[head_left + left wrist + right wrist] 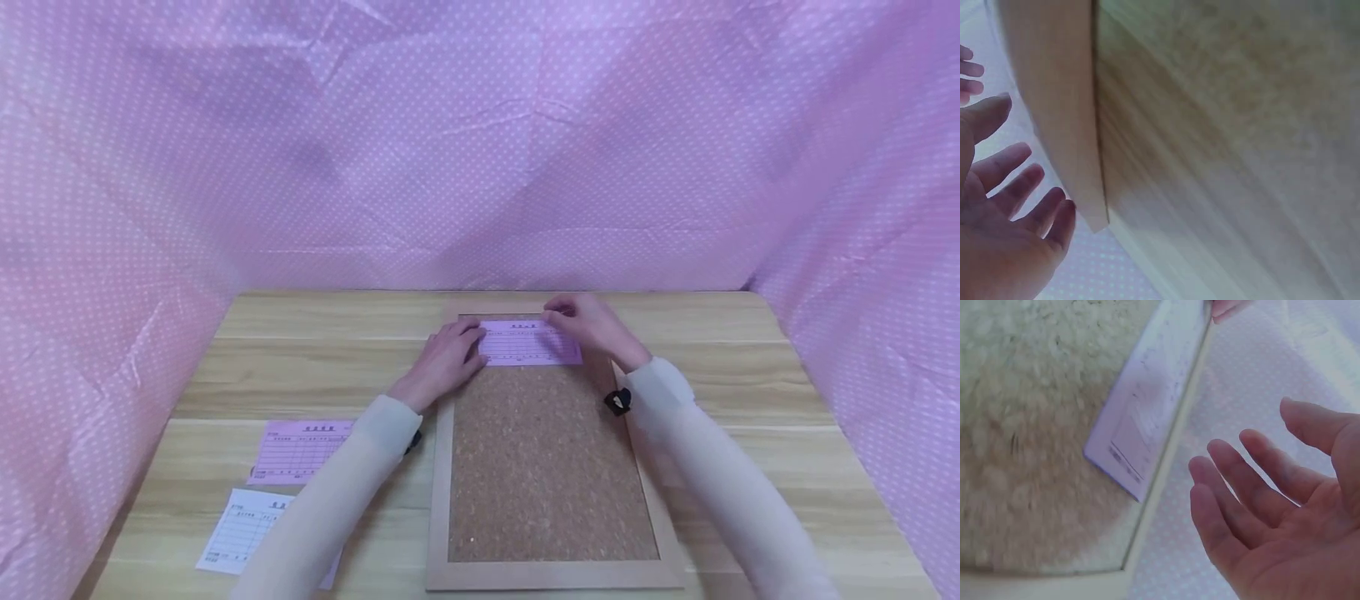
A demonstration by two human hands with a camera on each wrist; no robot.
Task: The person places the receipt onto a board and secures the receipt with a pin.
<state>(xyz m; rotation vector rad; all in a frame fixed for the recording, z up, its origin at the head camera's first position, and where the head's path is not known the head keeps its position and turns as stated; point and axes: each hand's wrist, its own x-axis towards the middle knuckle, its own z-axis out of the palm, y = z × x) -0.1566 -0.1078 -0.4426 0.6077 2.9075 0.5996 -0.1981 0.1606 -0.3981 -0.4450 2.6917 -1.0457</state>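
Note:
A pink printed form slip [525, 346] lies across the top of a wood-framed cork board [547, 467]. At the slip's left edge is my left hand [446, 358], its fingers lightly bent and the tips on or beside the paper. My right hand [592, 325] is over the slip's upper right corner, with thumb and fingertips bent inward. In the right wrist view, that hand [1279, 512] has its thumb apart from the fingers and nothing visible between them. The left wrist view shows my left hand [1016, 206] with loosely bent, spread fingers beside the board's frame [1063, 94].
Left of the board, another pink slip [300, 450] and a white slip [243, 529] lie on the wooden table [750, 375], partly covered by my left sleeve [330, 508]. Pink dotted cloth [480, 167] hangs behind and on both sides.

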